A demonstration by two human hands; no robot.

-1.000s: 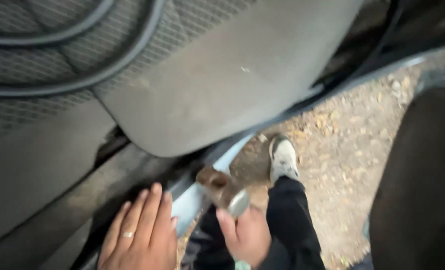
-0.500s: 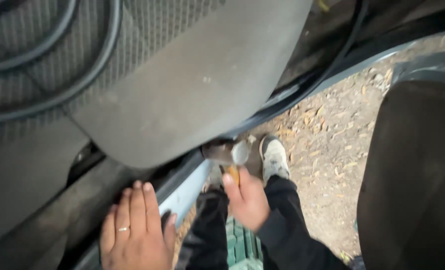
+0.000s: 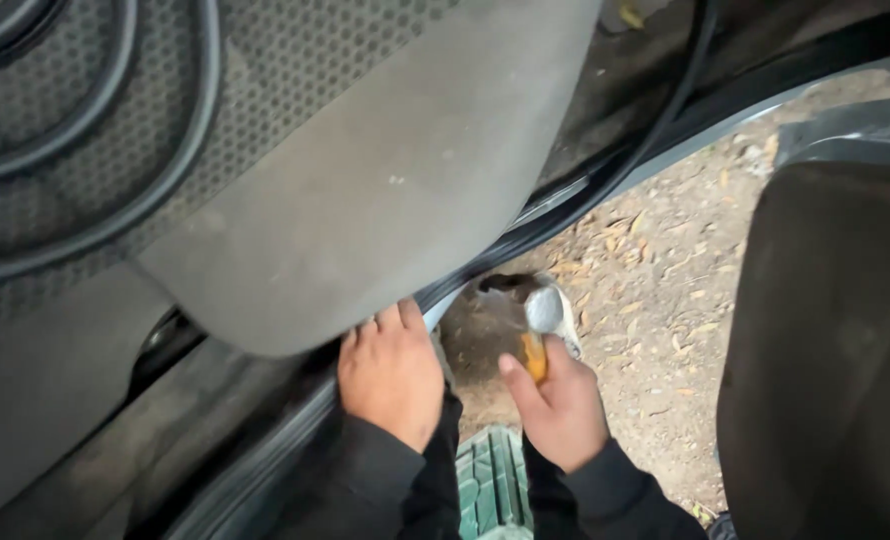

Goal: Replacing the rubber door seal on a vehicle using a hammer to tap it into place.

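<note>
My left hand (image 3: 390,372) lies flat, fingers together, on the car's door sill (image 3: 265,455) just under the front edge of the grey car seat (image 3: 365,190). My right hand (image 3: 557,405) grips a hammer (image 3: 540,325) with an orange-yellow handle and a shiny metal head. The hammer head sits close to the sill's outer edge, below the black rubber door seal (image 3: 605,175). Both wrists are in dark sleeves.
A black hose loops over the patterned seat fabric (image 3: 115,130) at upper left. Gravel ground with dry leaves (image 3: 665,290) lies outside the car. The dark inner panel of the open door (image 3: 835,350) fills the right side. A green ribbed object (image 3: 493,485) shows between my arms.
My left hand slid up and right along the sill to the seat's edge. My right hand with the hammer stayed near the sill; the view shifted and the shoe dropped behind the hammer head.
</note>
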